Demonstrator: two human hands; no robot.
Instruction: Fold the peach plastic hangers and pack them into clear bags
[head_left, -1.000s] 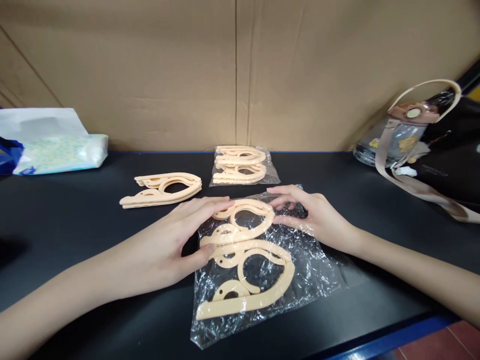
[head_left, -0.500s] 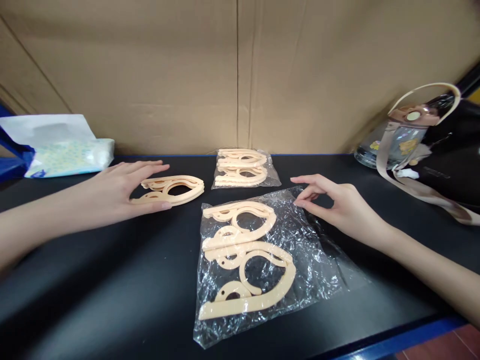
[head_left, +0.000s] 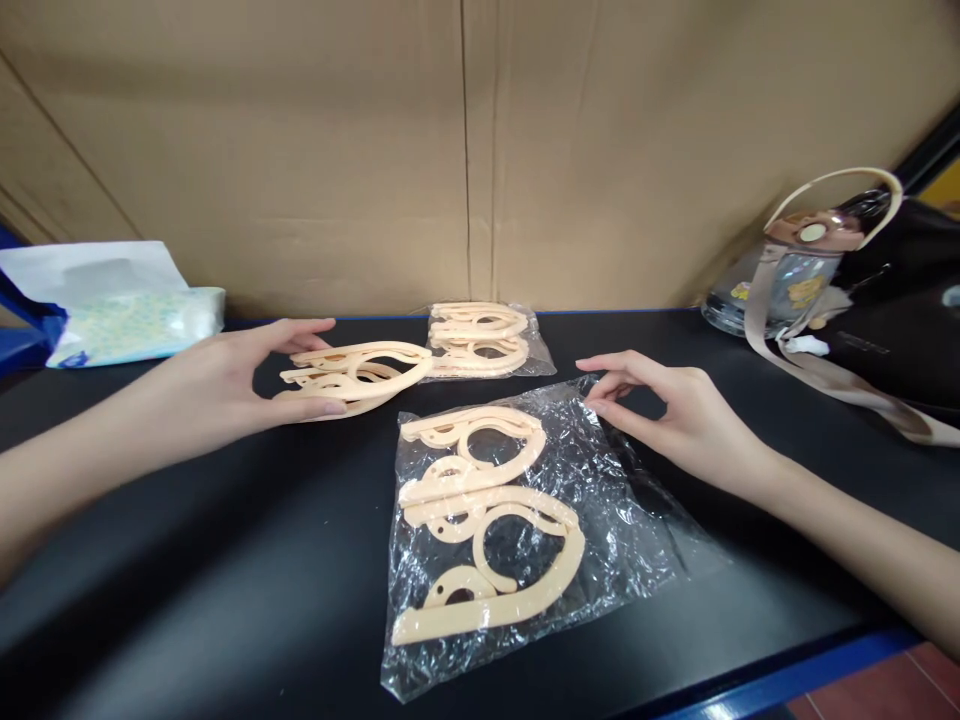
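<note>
My left hand [head_left: 217,375] holds a folded cream plastic travel hanger [head_left: 397,352] between thumb and fingers, tilted above the black table. Another cream hanger shows partly beneath it, overlapped by the first. My right hand [head_left: 667,410] has its thumb and fingers pinched at the far right corner of a clear plastic bag [head_left: 622,500]. Inside that bag, two folded cream hangers [head_left: 517,600] lie flat, one nearer than the other, at its left side.
A second clear bag with folded hangers [head_left: 480,325] lies at the back, against the cardboard wall [head_left: 337,150]. A tissue pack [head_left: 142,310] sits at the far left. To the right stand a strapped water bottle [head_left: 802,270] and a black bag [head_left: 900,310].
My left hand has closed on the hanger and raised it, its tip now further right and higher. The right hand stays at the bag's corner. The view has shifted slightly.
</note>
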